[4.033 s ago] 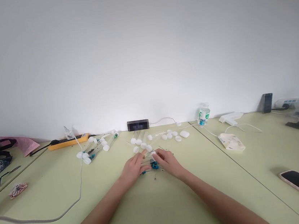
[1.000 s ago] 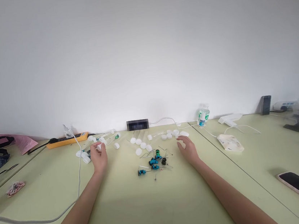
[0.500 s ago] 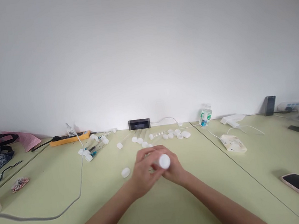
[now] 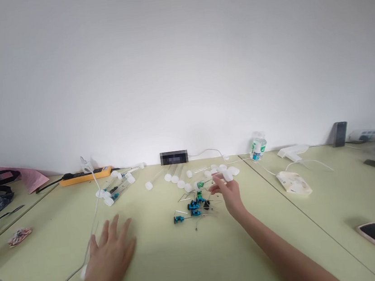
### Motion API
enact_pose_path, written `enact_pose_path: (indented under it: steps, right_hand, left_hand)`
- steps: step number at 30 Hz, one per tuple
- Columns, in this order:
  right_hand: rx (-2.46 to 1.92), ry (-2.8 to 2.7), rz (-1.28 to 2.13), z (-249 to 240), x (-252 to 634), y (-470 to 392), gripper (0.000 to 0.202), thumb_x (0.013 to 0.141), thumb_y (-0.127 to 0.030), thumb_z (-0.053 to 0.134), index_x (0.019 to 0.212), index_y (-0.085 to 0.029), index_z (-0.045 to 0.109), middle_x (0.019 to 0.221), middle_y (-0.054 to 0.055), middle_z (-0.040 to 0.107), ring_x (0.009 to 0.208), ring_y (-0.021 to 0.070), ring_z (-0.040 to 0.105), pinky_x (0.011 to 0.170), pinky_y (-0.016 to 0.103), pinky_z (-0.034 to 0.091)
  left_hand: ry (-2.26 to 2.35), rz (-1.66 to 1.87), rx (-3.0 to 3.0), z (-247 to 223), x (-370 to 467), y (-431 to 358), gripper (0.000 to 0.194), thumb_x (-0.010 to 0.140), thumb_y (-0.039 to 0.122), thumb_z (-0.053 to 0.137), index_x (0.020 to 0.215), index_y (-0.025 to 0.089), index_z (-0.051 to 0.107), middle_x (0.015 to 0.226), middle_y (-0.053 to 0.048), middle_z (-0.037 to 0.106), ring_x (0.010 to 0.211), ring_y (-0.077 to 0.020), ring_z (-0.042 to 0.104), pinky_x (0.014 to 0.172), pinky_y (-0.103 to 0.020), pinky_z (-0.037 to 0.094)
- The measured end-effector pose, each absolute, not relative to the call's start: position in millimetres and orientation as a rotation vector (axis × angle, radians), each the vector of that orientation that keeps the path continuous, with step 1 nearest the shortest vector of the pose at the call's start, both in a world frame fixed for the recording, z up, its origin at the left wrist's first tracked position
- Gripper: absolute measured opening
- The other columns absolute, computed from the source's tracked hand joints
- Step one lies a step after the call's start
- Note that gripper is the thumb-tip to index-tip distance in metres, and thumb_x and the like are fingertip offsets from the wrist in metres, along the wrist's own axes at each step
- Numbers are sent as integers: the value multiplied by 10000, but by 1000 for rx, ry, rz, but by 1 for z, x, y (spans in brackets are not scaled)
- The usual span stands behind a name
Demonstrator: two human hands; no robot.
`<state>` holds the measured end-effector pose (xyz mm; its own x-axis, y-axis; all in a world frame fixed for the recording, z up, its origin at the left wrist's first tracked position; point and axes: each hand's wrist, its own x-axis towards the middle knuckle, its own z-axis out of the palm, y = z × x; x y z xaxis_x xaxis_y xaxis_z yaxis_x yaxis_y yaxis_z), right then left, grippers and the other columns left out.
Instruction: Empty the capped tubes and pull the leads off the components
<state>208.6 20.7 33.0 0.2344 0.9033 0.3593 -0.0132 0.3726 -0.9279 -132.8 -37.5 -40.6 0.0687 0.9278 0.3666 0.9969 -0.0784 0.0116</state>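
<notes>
In the fingers [image 4: 217,184] of the right hand [image 4: 231,195], a clear white-capped tube [image 4: 207,182].

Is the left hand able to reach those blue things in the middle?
Probably yes: the left hand is spread open, and only tabletop shows between it and the blue things.

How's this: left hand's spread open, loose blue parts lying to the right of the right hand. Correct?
Not quite: the loose blue parts lie to the left of the right hand, as the head view shows. The left hand is spread open, as you say.
</notes>
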Motion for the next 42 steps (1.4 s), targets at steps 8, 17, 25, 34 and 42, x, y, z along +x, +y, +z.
enact_pose_path:
  steps: [8,17,25,34,42]
  right_hand:
    - [-960,-1171,808,47,213,14,392,736,-372,612,1043,-242,405,732,-27,562,467,131,583,462,285,505]
    - [-1005,-1191,785,48,221,25,406,711,-384,626,1028,-214,436,728,-7,581,451,115,554,467,282,487]
    - [-1005,-1312,821,56,220,16,394,725,-372,626,1044,-208,464,728,9,587,433,100,507,416,246,424]
    - [-976,-1394,880,79,217,4,351,705,-391,643,945,-195,477,749,26,600,471,120,543,440,265,463]
    - [-1000,-1403,1006,68,206,2,285,751,-452,563,746,-190,451,564,-14,562,498,184,620,481,306,508]
  left_hand:
    - [-1645,-665,-2011,-24,-151,-55,398,797,293,417,1180,203,473,1372,-103,322,1300,-322,196,1033,-547,158]
    - [-1828,-587,-1992,-34,-241,-89,591,766,447,425,1308,268,271,1421,-51,255,1293,-288,242,1024,-466,258]
    - [-2127,-504,-2023,-38,-230,-54,460,831,432,299,1234,229,392,1003,-71,583,955,-250,559,788,-356,436]
    - [-2364,-870,-1988,-18,-104,17,444,863,355,243,1251,160,335,1147,-150,469,776,-253,608,686,-420,454]
    - [-1846,-1416,-2123,-5,-67,45,486,866,402,330,1321,241,278,1408,-129,108,1170,-269,374,981,-489,275]
